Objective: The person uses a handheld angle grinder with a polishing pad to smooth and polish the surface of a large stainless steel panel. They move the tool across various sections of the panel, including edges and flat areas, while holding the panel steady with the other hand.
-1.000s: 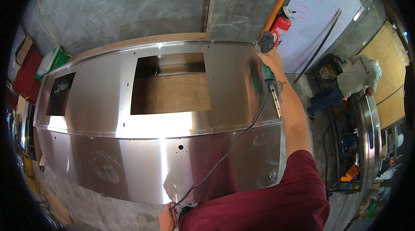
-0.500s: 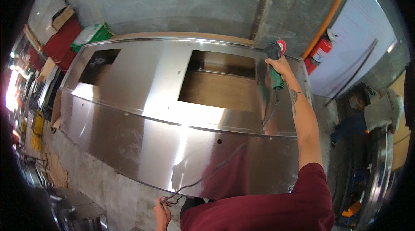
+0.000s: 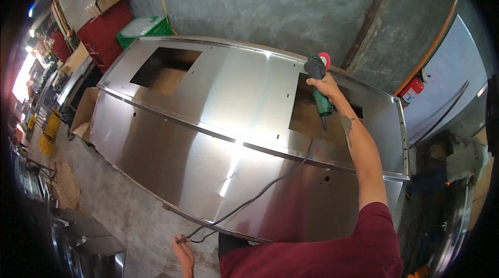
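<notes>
Head view: I look down on a large stainless steel panel lying across the floor, bent along a ridge that runs its length.
Right hand: my right hand is closed tight around the green-and-black body of an angle grinder, arm stretched out over the sheet.
Grinder position: it sits at the far edge of the right rectangular cutout, its red disc close to the panel's back rim.
Left hand: my left hand is low at the near edge, fingers pinched on the black power cord.
Cord: it trails from the grinder across the near face of the sheet to that hand.
Other cutout: a second rectangular opening lies at the far left.
Surroundings: a green crate and red crates stand by the grey wall.
</notes>
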